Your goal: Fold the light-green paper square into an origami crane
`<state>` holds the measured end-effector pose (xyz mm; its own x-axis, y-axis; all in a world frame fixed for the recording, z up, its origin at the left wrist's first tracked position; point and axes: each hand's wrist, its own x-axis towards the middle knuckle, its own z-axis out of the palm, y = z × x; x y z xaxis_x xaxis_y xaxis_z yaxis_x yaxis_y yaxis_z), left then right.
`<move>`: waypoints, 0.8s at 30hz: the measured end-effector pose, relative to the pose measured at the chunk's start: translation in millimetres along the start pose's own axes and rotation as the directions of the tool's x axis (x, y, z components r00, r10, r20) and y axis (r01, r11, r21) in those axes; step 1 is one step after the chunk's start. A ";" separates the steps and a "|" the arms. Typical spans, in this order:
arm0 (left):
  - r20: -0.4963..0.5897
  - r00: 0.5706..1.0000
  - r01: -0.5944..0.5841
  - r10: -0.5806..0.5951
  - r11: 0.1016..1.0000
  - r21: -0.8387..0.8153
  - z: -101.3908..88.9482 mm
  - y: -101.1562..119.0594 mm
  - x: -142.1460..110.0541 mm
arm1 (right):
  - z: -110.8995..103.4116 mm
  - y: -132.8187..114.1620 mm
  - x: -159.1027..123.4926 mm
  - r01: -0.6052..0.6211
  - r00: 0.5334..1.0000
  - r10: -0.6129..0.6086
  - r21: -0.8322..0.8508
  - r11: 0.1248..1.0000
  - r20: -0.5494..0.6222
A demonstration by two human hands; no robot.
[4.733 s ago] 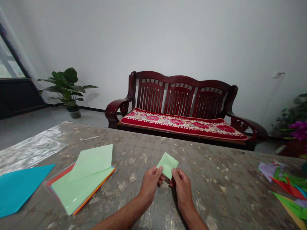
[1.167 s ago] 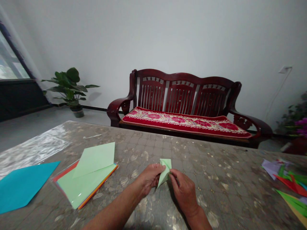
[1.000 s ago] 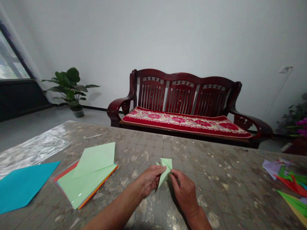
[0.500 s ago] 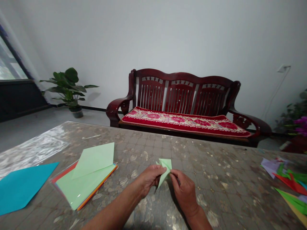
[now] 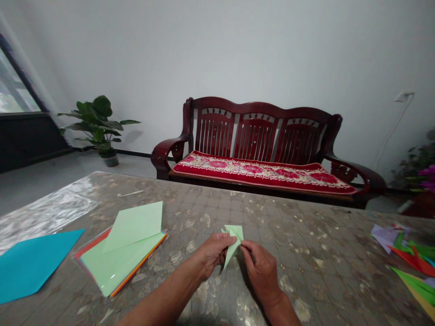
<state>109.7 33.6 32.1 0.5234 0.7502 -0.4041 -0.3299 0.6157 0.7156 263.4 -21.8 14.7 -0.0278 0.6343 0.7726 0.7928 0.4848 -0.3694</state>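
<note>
Between my two hands is a small folded piece of pale green paper [image 5: 234,232], with a flat flap at its top and a narrow point hanging down. My left hand [image 5: 213,254] pinches its left side, the thumb lying across the front and the other fingers behind it. On the right, the thumb and forefinger of my right hand [image 5: 261,267] pinch the paper's right edge. Both hands are just above the patterned tabletop [image 5: 190,290]. My fingers hide part of the folds.
Left of my hands lies a stack of coloured paper [image 5: 112,267] with a loose pale green sheet [image 5: 139,224] on top. Further left is a blue sheet [image 5: 30,262]. Several folded paper pieces [image 5: 413,253] lie at the right edge. A wooden bench [image 5: 254,131] stands beyond the table.
Almost nothing differs. The folded paper's lower point hangs very slightly lower, and both hands keep their grip in the same place.
</note>
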 end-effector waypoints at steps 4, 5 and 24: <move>-0.031 1.000 -0.010 0.007 0.997 -0.082 1.3 -3.2 1.1 | 0.3 1.4 -0.5 -0.015 1.000 0.015 0.001 1.000 -0.001; -0.034 0.999 -0.005 0.002 0.996 -0.095 1.5 -4.0 1.3 | 0.3 1.6 -0.6 -0.023 1.000 0.023 0.003 1.000 0.002; 0.052 0.999 -0.024 0.003 0.912 0.410 -3.0 8.1 -0.8 | -2.7 2.7 -2.7 0.051 0.997 -0.056 0.077 0.996 0.057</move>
<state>104.3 38.7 36.5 0.5626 0.7383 -0.3720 0.0088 0.4446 0.8957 267.3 -23.8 13.0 -0.1068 0.6395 0.7613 0.7413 0.5615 -0.3677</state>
